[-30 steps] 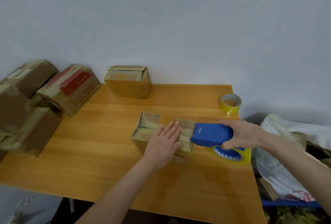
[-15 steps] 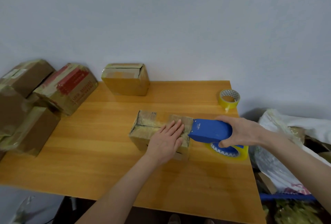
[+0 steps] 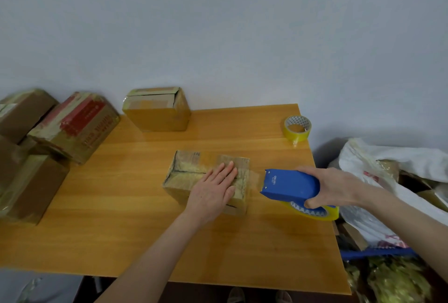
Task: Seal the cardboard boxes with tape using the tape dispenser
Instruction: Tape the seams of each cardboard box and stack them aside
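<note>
Midway along the wooden table [image 3: 121,218] sits the small cardboard box [image 3: 184,174], left hand [image 3: 213,191] pressed flat on its lid. Nearer the table's right edge, the right hand [image 3: 334,186] grips the blue tape dispenser [image 3: 288,184] (clear tape [image 3: 254,176] stretched between). Box seems light, skiddy; best pinned from above.

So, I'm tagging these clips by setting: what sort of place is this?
Probably a small home or office packing corner: taped cardboard boxes piled beside a plain wall, a wooden table with a spare tape roll, and the right hand gripping a blue tape dispenser.
</note>
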Demonstrator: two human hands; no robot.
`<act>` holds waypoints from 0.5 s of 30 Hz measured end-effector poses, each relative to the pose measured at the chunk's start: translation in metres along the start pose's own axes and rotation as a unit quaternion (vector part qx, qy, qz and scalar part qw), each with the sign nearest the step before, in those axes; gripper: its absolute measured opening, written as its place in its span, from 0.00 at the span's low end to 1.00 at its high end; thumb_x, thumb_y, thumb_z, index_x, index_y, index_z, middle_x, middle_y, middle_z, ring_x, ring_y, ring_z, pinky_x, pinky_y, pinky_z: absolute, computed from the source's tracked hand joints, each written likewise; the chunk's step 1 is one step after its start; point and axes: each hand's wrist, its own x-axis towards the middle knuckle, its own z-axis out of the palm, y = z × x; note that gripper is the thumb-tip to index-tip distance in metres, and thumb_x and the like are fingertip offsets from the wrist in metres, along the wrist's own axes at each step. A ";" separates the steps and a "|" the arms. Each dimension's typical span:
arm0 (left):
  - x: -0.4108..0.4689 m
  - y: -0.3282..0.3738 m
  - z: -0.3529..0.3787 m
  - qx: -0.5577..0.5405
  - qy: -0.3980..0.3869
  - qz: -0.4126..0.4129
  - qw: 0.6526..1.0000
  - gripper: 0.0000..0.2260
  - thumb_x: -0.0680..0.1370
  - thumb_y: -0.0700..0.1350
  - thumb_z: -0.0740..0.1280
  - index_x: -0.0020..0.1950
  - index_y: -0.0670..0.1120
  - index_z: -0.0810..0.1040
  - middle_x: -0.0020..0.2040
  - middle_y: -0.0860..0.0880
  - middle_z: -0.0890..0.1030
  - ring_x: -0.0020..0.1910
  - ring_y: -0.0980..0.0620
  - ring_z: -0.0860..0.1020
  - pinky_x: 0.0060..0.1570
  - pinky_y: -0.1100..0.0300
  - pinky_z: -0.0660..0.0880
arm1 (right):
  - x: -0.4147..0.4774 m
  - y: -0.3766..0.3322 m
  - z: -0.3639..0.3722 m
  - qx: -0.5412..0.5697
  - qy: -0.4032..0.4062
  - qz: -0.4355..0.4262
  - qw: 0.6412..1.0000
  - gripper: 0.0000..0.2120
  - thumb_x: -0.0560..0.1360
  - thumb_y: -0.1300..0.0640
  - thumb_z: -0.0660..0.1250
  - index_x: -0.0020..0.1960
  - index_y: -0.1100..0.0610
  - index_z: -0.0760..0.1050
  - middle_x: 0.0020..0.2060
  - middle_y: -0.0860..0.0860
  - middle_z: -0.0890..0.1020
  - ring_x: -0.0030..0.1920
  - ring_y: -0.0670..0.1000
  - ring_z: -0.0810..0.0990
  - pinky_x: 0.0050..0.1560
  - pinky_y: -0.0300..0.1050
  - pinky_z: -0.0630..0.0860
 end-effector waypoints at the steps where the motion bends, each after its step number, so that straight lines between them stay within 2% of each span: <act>1: 0.000 0.002 -0.002 -0.001 0.001 0.000 1.000 0.37 0.68 0.64 0.17 0.75 0.54 0.38 0.76 0.57 0.39 0.77 0.58 0.40 0.75 0.59 0.39 | 0.004 -0.004 0.003 -0.009 0.001 -0.001 1.000 0.36 0.65 0.42 0.72 0.69 0.38 0.61 0.48 0.41 0.78 0.46 0.46 0.79 0.49 0.47 0.79; 7: 0.003 0.028 -0.008 -0.007 0.011 0.001 1.000 0.27 0.76 0.60 0.29 0.74 0.53 0.37 0.76 0.56 0.38 0.76 0.57 0.38 0.76 0.55 0.41 | 0.023 -0.017 0.007 -0.059 -0.014 0.009 0.998 0.39 0.66 0.41 0.70 0.73 0.41 0.58 0.51 0.42 0.75 0.53 0.50 0.77 0.53 0.50 0.78; 12: 0.004 0.017 0.003 0.005 -0.016 -0.007 1.000 0.26 0.78 0.60 0.32 0.75 0.54 0.37 0.76 0.57 0.38 0.76 0.57 0.37 0.76 0.56 0.41 | 0.039 -0.021 0.005 -0.037 -0.038 0.003 0.999 0.39 0.64 0.41 0.72 0.71 0.41 0.61 0.52 0.44 0.77 0.51 0.50 0.77 0.52 0.51 0.79; 15: 0.004 0.014 0.002 0.008 -0.025 -0.006 1.000 0.27 0.77 0.60 0.30 0.75 0.54 0.36 0.76 0.57 0.37 0.76 0.57 0.36 0.76 0.56 0.40 | 0.050 -0.026 -0.003 -0.034 -0.059 -0.006 0.998 0.41 0.57 0.36 0.69 0.69 0.39 0.63 0.50 0.43 0.77 0.49 0.49 0.77 0.50 0.49 0.79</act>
